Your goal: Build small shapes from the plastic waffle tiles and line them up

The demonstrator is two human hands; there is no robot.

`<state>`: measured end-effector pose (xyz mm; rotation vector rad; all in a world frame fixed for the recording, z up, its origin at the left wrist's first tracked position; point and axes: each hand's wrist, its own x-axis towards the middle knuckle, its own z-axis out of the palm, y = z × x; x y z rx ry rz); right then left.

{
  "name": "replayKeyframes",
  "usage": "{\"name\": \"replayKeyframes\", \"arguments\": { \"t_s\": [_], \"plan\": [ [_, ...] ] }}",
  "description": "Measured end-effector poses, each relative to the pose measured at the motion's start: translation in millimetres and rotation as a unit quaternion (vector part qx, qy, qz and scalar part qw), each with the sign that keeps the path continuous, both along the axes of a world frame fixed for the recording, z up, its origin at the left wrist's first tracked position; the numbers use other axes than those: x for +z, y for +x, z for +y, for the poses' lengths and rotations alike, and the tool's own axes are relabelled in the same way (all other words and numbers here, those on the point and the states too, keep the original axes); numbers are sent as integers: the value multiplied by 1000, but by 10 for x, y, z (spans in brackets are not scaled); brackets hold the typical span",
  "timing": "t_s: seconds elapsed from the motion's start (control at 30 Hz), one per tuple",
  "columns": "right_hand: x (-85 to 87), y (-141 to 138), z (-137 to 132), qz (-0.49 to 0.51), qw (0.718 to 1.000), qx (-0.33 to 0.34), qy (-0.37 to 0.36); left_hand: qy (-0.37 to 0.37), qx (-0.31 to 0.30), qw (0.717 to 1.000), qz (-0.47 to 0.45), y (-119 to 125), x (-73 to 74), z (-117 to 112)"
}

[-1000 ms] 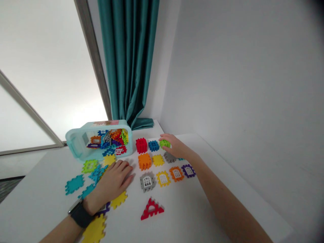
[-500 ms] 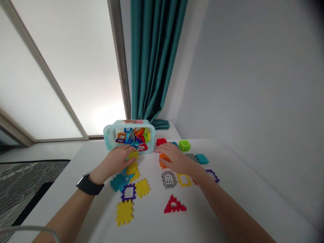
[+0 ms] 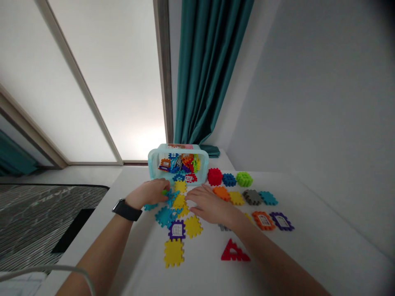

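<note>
The left hand lay with its fingers curled over the loose tiles, teal and yellow, heaped on the tabletop just in front of the tipped turquoise bin; whether it gripped one I could not tell. The right hand rested flat beside that heap, fingers spread and holding nothing, with the orange tile just beyond it and the red triangle nearer the person
</note>
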<state>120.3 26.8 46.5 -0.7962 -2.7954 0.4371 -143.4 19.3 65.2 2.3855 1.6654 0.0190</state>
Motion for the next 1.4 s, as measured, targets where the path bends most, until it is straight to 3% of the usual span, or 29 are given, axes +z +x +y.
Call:
{"name": "replayKeyframes", "arguments": {
  "t_s": [0.27,0.57,1.1,1.4],
  "plan": [
    [-70,-66,-175,-26,999,15,17,-25,-23,999,-2,22,-73,-48],
    [-51,1,-121,-32,999,4,5,-39,5,999,35,45,-98,-1],
    [-13,76,-94,-55,998,1,-20,-38,-54,997,-28,67,-254,69],
    [48,89,-71,-21,1000,-15,12,-1,-104,991,-79,88,-95,32]
  ]
}}
